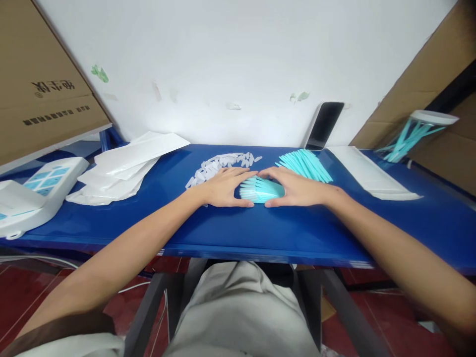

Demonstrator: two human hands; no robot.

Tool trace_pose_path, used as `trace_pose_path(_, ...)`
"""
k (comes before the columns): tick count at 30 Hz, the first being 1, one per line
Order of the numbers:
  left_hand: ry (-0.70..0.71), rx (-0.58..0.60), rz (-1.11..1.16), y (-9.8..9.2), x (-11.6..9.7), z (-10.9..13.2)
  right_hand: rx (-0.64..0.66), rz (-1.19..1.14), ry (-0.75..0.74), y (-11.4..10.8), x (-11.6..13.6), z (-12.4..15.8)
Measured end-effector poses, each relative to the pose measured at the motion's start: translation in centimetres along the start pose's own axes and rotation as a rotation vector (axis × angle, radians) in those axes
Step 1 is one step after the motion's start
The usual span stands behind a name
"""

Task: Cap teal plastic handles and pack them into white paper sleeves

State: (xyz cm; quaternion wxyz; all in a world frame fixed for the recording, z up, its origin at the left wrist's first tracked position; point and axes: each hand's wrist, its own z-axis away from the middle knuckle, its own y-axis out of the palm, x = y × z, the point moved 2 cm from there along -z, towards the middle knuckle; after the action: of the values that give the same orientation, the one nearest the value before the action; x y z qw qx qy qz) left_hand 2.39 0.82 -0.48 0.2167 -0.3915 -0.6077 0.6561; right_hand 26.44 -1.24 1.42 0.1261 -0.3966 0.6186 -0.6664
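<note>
Both hands rest on the blue table (pixel 260 233), cupped round a small bundle of turquoise sticks (pixel 260 190) lying between them. My left hand (pixel 225 187) presses the bundle from the left, fingers curved and together. From the right, my right hand (pixel 297 187) closes in the same way, fingertips almost meeting the left ones above the bundle. Behind the left hand lies a pile of small white plastic caps (pixel 219 166). A loose heap of turquoise sticks (pixel 305 163) lies behind the right hand.
White paper sleeves (pixel 122 168) are stacked at the left, beside a white device with blue panels (pixel 40 191). A long white strip stack (pixel 368 173) lies at the right. A phone (pixel 324 125) leans on the wall. A clear jar with sticks (pixel 416 134) and cardboard boxes (pixel 44 84) flank the table.
</note>
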Motion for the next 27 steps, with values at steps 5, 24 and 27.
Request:
trace_pose_path(5, 0.033, -0.024, 0.021, -0.03, 0.07, -0.05, -0.006, -0.039, -0.005, 0.1, 0.06, 0.06)
trace_pose_path(24, 0.051, -0.07, 0.023, -0.38, -0.24, 0.05, -0.007, -0.133, -0.021, 0.37, -0.08, 0.22)
trace_pose_path(27, 0.045, -0.065, 0.024, -0.44, -0.31, 0.04, -0.008, -0.118, -0.018, 0.3, -0.06, 0.25)
